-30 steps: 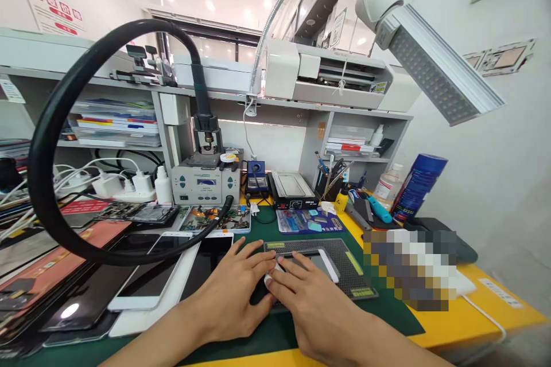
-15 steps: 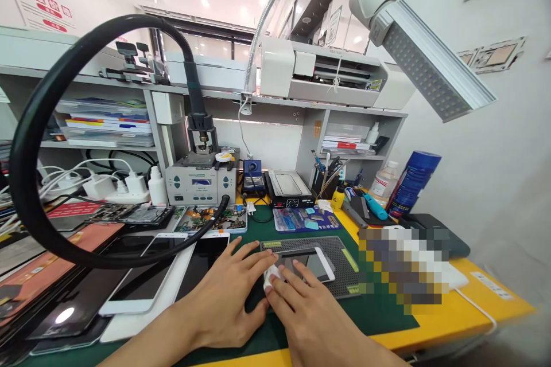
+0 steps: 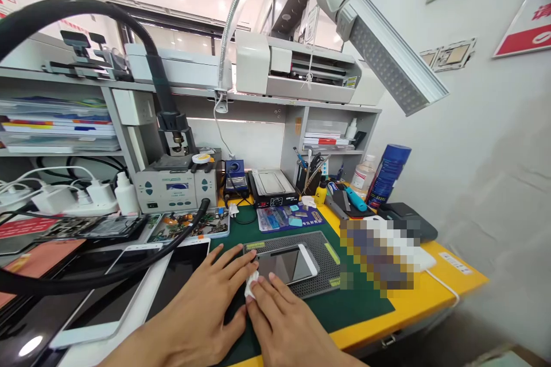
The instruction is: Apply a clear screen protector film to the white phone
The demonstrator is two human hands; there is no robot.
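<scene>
L hand point(image 3: 215, 292) lies palm down, fingers fanned apart, thumb well off to the near side; tip of its index is right by a small wht crumpled tissue-like wad point(image 3: 249, 285), can't tell if touching. R hand point(image 3: 282, 315) has its fingers fairly straight & close together, tips pressed on that wad; thumb hidden, so can't tell if it's pinched. The flat wht-framed phone w/ dark glossy glass screen point(image 3: 286, 265) lies face up just beyond the R fingers, its L end beside the wad & L fingertips. Under it: a thin grey textured rectangular mat w/ yellow-green labels point(image 3: 322, 246), reaching out to the R of the fingers, on a dk green sheet point(image 3: 353, 309) over the yellow surface point(image 3: 451, 289). L of the L fingers: a 2nd, larger wht-framed phone w/ blk screen point(image 3: 103, 312), crossed by a thick blk rubbery hose point(image 3: 69, 284). Farther out, past the L fingertips: shallow clear tray of circuit boards point(image 3: 183, 223), w/ a boxy grey unit w/ small display point(image 3: 176, 186) behind it. Straight beyond the fingers, past the mat: flat blue parts sheet point(image 3: 290, 218), then low blk box w/ silver metal top point(image 3: 275, 186).
</scene>
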